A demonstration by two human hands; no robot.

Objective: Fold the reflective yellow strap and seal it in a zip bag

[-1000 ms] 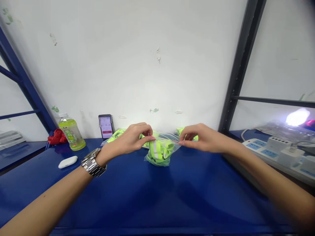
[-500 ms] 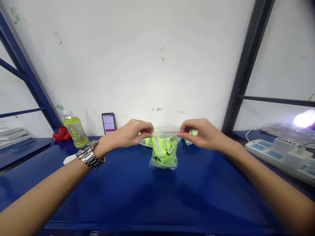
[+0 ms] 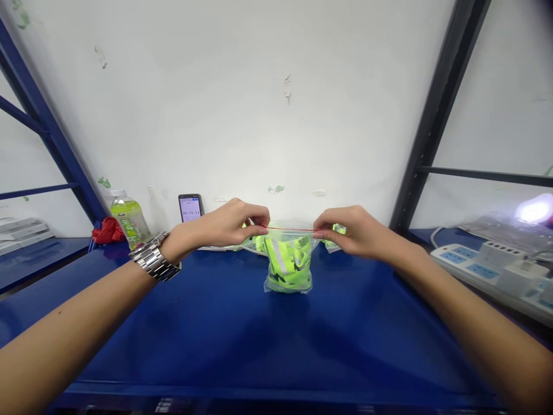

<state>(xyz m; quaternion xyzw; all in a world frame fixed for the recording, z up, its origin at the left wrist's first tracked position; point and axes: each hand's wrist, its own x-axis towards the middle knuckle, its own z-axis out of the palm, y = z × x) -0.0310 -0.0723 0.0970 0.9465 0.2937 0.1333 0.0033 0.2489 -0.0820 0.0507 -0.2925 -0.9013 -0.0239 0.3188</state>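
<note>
- Left hand (image 3: 224, 226) and right hand (image 3: 352, 230) pinch opposite top corners of a clear bag (image 3: 288, 259) standing upright between them.
- Sealing well likely needs the red strip (image 3: 290, 229) kept taut and level.

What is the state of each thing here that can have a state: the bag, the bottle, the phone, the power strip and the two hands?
Bag: upright on the shelf, full of yellow-green strips, top edge stretched flat; whether sealed, cannot tell.
Left hand: pinching the bag's left top corner.
Right hand: pinching the right top corner.
Bottle: upright, capped, with yellow-green drink.
Phone: propped against the wall, screen lit.
Power strip: lying flat, adapters plugged in.
</note>
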